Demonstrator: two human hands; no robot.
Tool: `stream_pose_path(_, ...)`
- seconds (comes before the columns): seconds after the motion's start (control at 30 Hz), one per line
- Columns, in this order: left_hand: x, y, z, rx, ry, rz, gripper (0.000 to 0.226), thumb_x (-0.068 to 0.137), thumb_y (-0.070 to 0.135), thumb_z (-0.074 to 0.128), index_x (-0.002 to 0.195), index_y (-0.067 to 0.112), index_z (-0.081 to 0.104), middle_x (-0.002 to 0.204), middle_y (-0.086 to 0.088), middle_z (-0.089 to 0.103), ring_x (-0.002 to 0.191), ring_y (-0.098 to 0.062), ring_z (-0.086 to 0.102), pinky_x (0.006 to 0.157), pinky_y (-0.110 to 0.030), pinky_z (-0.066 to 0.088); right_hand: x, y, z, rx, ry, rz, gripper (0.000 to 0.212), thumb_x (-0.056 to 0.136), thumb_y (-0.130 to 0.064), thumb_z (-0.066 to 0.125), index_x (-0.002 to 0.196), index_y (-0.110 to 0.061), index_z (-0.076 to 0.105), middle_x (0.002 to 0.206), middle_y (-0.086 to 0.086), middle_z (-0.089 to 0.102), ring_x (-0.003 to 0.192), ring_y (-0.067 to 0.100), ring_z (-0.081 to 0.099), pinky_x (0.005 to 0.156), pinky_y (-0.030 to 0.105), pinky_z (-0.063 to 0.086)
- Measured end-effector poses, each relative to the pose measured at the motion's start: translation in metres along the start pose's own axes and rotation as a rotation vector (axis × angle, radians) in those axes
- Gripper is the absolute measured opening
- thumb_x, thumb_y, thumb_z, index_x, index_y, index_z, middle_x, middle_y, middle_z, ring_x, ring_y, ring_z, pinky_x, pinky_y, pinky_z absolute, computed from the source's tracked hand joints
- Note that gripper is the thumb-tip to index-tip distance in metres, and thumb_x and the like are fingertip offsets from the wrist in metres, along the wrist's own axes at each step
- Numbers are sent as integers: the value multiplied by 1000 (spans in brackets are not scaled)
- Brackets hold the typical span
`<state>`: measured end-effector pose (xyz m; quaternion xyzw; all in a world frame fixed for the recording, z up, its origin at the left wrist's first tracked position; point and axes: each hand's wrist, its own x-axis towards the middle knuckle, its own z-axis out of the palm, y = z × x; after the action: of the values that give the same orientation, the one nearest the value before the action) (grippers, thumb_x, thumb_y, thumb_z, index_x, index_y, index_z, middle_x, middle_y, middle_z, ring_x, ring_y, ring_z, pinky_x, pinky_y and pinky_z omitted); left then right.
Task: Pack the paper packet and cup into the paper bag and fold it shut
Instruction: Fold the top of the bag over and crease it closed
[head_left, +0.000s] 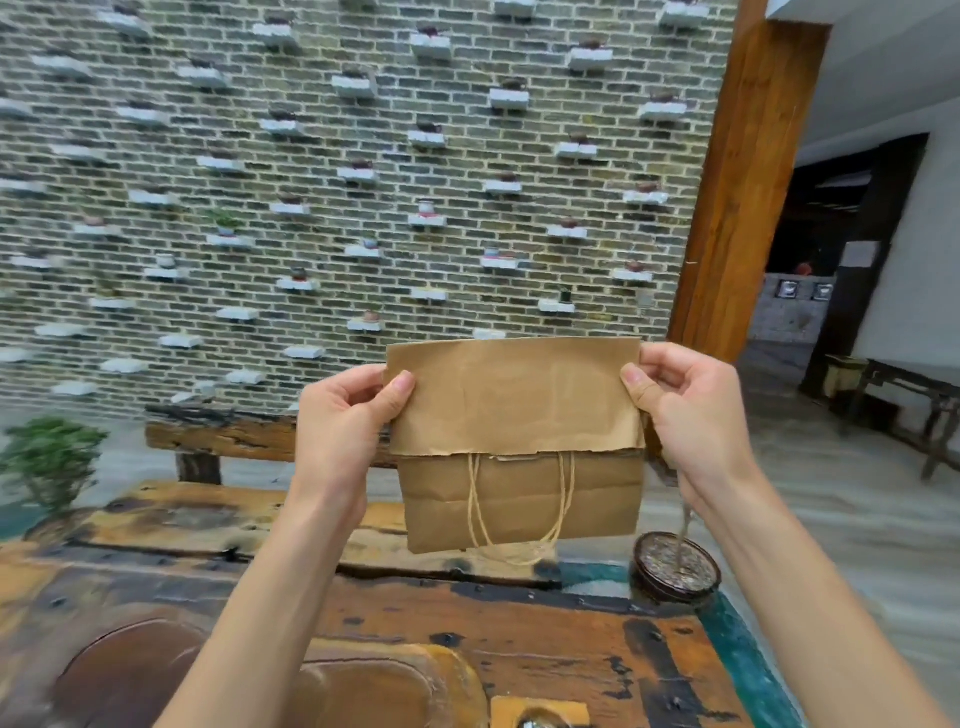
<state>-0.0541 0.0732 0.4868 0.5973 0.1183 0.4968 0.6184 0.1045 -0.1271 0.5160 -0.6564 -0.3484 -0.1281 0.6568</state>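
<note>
I hold a brown paper bag (519, 441) up in the air above the wooden table (519, 649). Its top is folded down toward me as a flap, and twine handles (519, 509) hang out from under the flap. My left hand (348, 431) pinches the bag's upper left corner, thumb on the front. My right hand (685, 415) pinches the upper right corner the same way. A small brown paper piece (540, 712) with something shiny on it lies at the table's near edge. No cup or packet can be told apart elsewhere.
A round dark pot (675, 569) with a thin stem stands on the table's right, beside a teal strip. A small green plant (49, 462) sits at the left. A wooden bench (234, 436) and a brick wall with little shelves lie behind.
</note>
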Motion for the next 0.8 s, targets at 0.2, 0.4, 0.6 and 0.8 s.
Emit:
stream_pose_path(0.2,-20,31,-39,90,197,39,9,86,8,68,91,7,76,79,-3,77,70,-12,70,57,-21,54,-2,-10,42,187,-140,-44,26,89,3,64,99,-20,67,83,-8,67,70,-6,63,65,6,51)
stream_pose_path(0.4,-68,72,-81,221,401,138,11,86,5,68,84,12,77,79,-2,77,72,-11,69,66,-23,57,-22,-29,87,382,-362,-47,33,91,3,61,83,-29,67,75,-13,69,70,-1,65,63,9,54)
stream_pose_path(0.6,-132,105,-135,352,636,166,15,87,6,66,83,15,77,76,4,77,70,-7,68,56,-17,54,-66,-55,149,573,-607,-25,34,92,5,59,81,-26,67,65,-19,72,63,-5,66,59,11,55)
stream_pose_path(0.8,-171,137,-195,444,786,197,15,87,6,67,82,16,78,81,0,77,75,-9,68,70,-21,54,-114,-88,215,690,-767,-1,33,93,4,58,81,-25,68,66,-18,73,63,-4,67,57,14,56)
